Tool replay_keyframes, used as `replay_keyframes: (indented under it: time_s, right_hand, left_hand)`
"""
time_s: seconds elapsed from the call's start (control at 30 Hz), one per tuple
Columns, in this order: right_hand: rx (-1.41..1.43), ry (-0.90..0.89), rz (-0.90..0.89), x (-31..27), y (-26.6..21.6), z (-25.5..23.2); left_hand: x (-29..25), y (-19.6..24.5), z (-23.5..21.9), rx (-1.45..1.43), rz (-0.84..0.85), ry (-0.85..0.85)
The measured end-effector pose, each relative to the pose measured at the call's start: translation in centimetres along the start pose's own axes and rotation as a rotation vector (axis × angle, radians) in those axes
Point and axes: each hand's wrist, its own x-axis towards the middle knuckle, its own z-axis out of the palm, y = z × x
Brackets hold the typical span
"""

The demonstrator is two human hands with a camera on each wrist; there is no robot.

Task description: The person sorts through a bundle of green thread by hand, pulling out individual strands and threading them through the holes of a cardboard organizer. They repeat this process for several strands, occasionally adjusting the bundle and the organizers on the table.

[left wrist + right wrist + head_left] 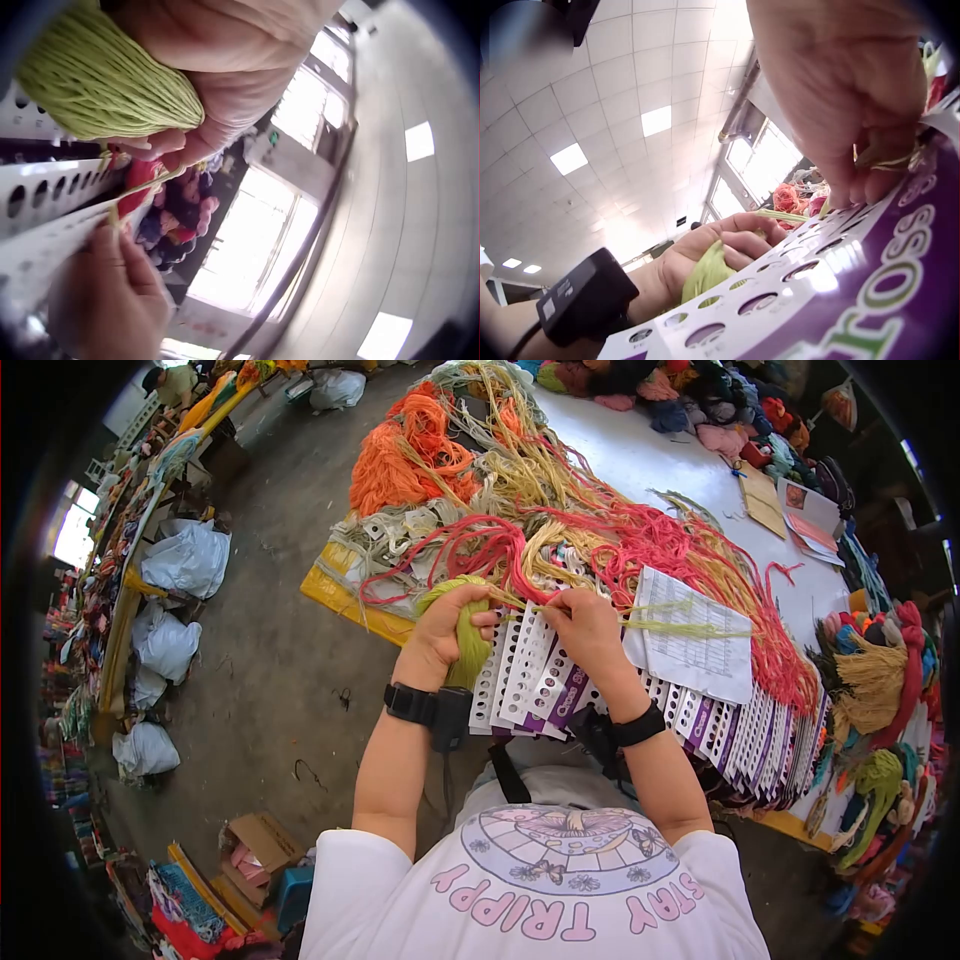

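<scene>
Gripping the green skein point(467, 662) with curled fingers of the left hand point(437, 628), at the left end of the punched cards point(512, 678), and pinching thin strands in the right hand point(588, 628), near the left but apart from it, over the same cards' upper edge. Probably fixing yarn to a card, so best to let the skein feed loosely while keeping light, even tension between the hands, never enough to bend a card. Pinch close to the hole for a short, steady end, and check the hole before pulling snug; impossible to tell which one from here. Farther out, keep the loose green ends point(690, 629), lying across the printed sheet point(708, 666) on the punched cards' right side, clear of the pink yarn point(655, 550) just beyond the punched cards, to avoid snags.
</scene>
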Motion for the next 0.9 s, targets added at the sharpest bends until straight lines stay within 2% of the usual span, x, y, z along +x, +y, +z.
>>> replay_keyframes:
  time_s: [0.03,0.07,0.17,0.2,0.3,0.37,0.4,0.43,0.47,0.5,0.53,0.63,0.67,0.77,0.8,0.9]
  right_hand:
    - [-0.02,-0.013,-0.001,0.1,-0.3,-0.1]
    - [-0.041,-0.026,-0.001,0.2,-0.6,-0.1]
    - [0.078,-0.031,0.091,0.4,-1.8,-0.9]
    - [0.077,-0.037,0.103,0.5,-1.7,-0.8]
    - [0.036,-0.065,0.109,0.9,-0.5,-0.3]
    - [-0.033,-0.1,0.07,0.8,0.3,0.4]
    - [-0.092,-0.134,0.065,0.6,0.2,0.3]
    - [-0.147,-0.164,0.06,0.5,0.0,0.1]
    - [-0.201,-0.191,0.055,0.4,-0.3,-0.1]
    - [-0.255,-0.215,0.048,0.4,-0.5,-0.3]
    - [-0.26,-0.239,0.061,0.5,-0.4,-0.2]
    - [-0.269,-0.295,0.093,0.5,-0.5,0.1]
    - [-0.273,-0.297,0.099,0.4,-0.5,0.0]
    - [-0.278,-0.303,0.12,0.5,-1.1,-0.8]
    - [-0.276,-0.313,0.128,0.5,-1.3,-1.0]
    - [-0.333,-0.344,0.125,0.5,-1.5,-0.8]
  left_hand:
    - [-0.4,0.5,0.0,-0.104,-0.015,-0.153]
    - [-0.5,0.6,0.3,-0.018,-0.034,-0.196]
    - [-1.2,-1.0,2.4,0.323,0.034,-0.135]
    - [-0.8,-2.4,2.6,0.517,0.134,-0.048]
    - [-0.5,-3.1,3.0,1.223,0.534,0.004]
    - [-1.0,-0.9,2.0,0.737,0.108,0.094]
    - [-1.4,0.9,0.3,0.665,0.154,0.272]
    - [-1.8,3.5,-2.1,0.403,0.12,0.306]
    - [-2.3,6.8,-5.9,0.017,0.06,0.133]
    - [-4.0,8.9,-8.9,-0.024,0.16,0.176]
    - [-5.3,10.1,-8.9,-0.065,0.263,0.218]
    - [-5.5,9.4,-7.6,-0.082,0.423,0.337]
    - [-5.0,9.1,-8.3,-0.24,0.441,0.184]
    - [-6.8,8.7,-6.4,0.019,0.426,0.059]
    - [-7.9,9.2,-6.4,0.133,0.36,0.072]
    - [-11.3,9.0,-3.1,1.227,0.065,0.429]
